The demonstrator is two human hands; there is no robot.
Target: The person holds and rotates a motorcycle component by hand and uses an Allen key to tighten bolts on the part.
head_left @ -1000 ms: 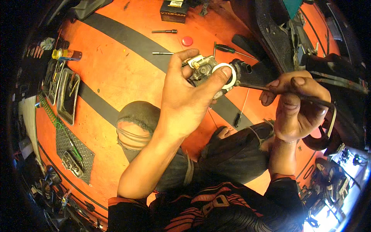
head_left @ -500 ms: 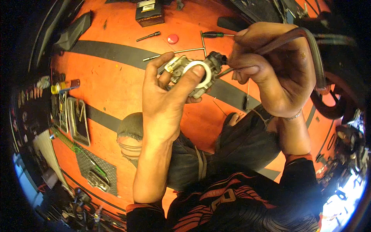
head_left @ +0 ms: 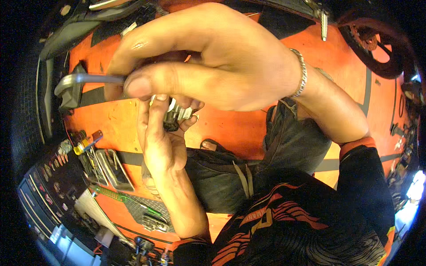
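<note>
My right hand [head_left: 230, 57] is raised close to the camera, its thumb and fingers closed on a bent grey rod [head_left: 93, 79]. One end of the rod sticks out to the left past the thumb and curves down; the rest is hidden in the hand. Below and behind it, my left hand [head_left: 162, 142] grips a small silver metal throttle body [head_left: 182, 112] with a dark part at its lower side. My right hand covers much of that part, so whether the rod touches it cannot be seen.
An orange floor with dark stripes lies under me. At left are a metal tray [head_left: 116, 170] with tools, a yellow can [head_left: 81, 147] and a dark textured mat [head_left: 140, 213]. A motorcycle wheel [head_left: 370, 48] stands at the far right. My bent legs [head_left: 293, 146] are below my hands.
My right hand has moved left and up toward the camera with the rod, which now points left. My left hand has shifted left and lower with the throttle body. The view has turned.
</note>
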